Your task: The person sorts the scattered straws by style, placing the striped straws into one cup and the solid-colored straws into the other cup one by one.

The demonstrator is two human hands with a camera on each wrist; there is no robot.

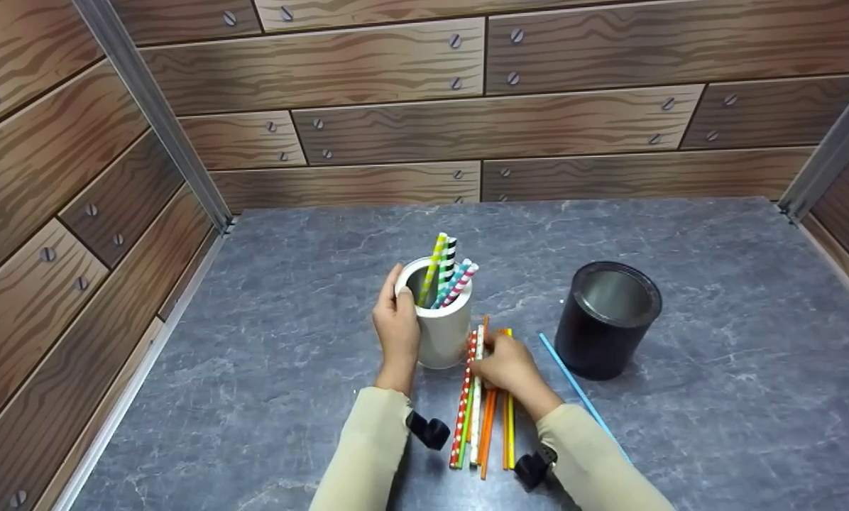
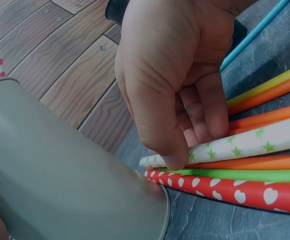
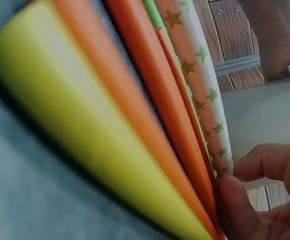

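My left hand (image 1: pixel 397 330) grips a white cylindrical cup (image 1: pixel 444 342) by its rim and side, thumb at the front edge. Several striped paper straws (image 1: pixel 458 282) lean inside it, in yellow, green, black, blue and pink. Just right of the cup, my right hand (image 1: pixel 510 365) pinches a white paper straw with green stars (image 2: pixel 264 137) between thumb and forefinger. Around it lie a red straw with white hearts (image 2: pixel 224 190), a light green straw (image 2: pixel 234 173), and several orange and yellow straws (image 2: pixel 284 82). The remaining right fingers curl over the orange ones.
A black cylindrical cup (image 1: pixel 595 348) stands upright to the right, its inside visible from above. One blue straw (image 1: pixel 573 383) lies on the grey marbled table (image 1: pixel 282 341) beside it, partly under my right sleeve. Wood-patterned panels (image 1: pixel 368 71) enclose the table at back and sides.
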